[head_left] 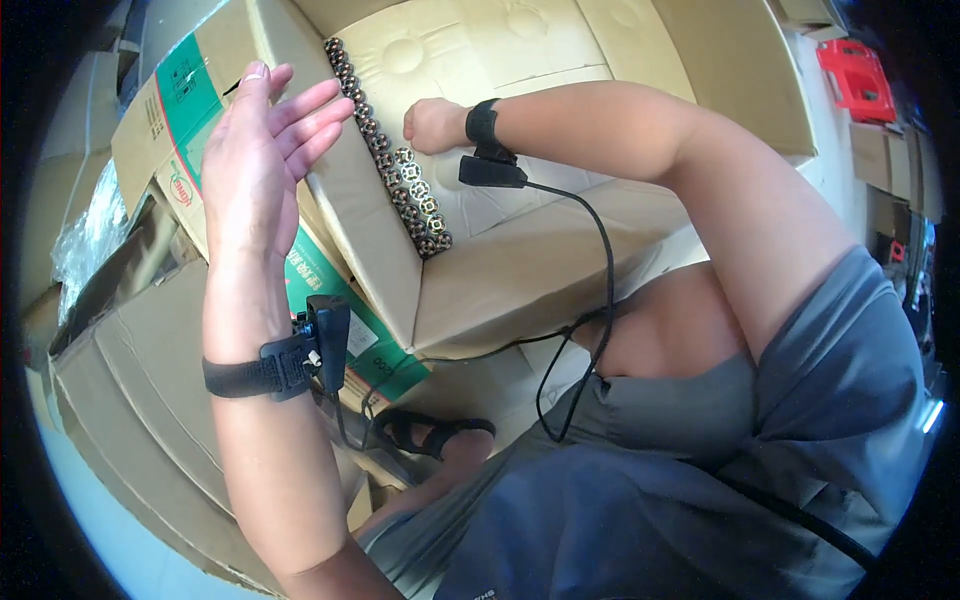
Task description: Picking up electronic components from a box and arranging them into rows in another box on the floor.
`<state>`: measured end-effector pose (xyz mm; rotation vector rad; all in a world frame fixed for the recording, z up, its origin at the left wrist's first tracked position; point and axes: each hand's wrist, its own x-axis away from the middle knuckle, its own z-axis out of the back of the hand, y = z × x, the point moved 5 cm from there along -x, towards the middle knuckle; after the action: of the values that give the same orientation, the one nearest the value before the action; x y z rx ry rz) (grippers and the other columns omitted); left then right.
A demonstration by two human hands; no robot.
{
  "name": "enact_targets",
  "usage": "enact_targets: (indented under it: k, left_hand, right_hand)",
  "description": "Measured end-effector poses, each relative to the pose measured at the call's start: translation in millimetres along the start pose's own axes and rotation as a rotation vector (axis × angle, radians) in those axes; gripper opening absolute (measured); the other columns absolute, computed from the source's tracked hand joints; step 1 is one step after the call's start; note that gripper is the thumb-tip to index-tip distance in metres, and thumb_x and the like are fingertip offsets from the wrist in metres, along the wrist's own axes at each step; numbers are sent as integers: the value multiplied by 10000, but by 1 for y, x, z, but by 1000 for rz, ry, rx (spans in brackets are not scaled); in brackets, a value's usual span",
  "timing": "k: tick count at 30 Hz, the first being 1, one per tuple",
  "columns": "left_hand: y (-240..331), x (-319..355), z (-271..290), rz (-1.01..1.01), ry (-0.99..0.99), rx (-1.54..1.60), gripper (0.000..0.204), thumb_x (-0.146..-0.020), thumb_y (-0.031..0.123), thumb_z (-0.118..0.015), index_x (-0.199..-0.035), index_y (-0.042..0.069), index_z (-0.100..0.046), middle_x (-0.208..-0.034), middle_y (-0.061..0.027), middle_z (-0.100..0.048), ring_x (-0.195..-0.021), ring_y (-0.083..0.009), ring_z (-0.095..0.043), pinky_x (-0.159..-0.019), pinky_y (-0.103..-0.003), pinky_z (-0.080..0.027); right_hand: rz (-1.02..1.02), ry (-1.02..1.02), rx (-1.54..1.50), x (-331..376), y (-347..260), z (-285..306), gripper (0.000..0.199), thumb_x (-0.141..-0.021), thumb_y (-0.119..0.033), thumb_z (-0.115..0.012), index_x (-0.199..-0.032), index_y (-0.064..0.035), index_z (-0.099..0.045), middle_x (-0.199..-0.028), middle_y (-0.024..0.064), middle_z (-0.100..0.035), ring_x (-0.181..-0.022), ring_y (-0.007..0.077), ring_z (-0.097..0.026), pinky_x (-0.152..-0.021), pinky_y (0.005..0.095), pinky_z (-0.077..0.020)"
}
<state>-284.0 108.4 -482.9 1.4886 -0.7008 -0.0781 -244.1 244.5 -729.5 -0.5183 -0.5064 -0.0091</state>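
Note:
A large open cardboard box (365,230) lies before me. Along its left inner wall run small round metal parts (410,172) with cut-out faces, packed in a double row toward the near corner. My right hand (437,126) is inside the box, just right of this row, with its fingers curled closed; whatever they may hold is hidden. Over the box's left edge my left hand (262,150) is raised, palm turned inward, fingers stretched and holding nothing. Each wrist wears a black strap with a small black device (490,171).
A green-banded carton (185,95) stands against the box's left side. Folded cardboard (150,400) and clear plastic wrap (95,240) lie farther left. A black cable (608,290) hangs from the right wrist across the box's near wall. A red plastic object (857,82) lies far right.

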Motion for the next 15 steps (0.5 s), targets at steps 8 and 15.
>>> enact_targets:
  k: [8, 15]
  left_hand:
    - [-4, -1, 2, -2, -1, 9, 551, -1003, 371, -421, -1274, -107, -392, -1104, -289, -606, -902, -271, -678, -738, -282, -565]
    - [-2, -2, 1, 0, -12, -11, 549, -1006, 367, -410, -1286, -104, -390, -1097, -278, -616, -896, -267, -682, -732, -278, -565]
  right_hand:
    - [-161, -192, -99, 4, 0, -9, 277, -726, -86, -549, -946, -59, -716, -944, 133, -706, -904, 249, -664, -782, 351, -513]
    - [-107, 124, -334, -4, -17, 18, 387, -778, -135, -546, -1137, -64, -673, -1089, 151, -678, -1015, 257, -643, -898, 339, -495]
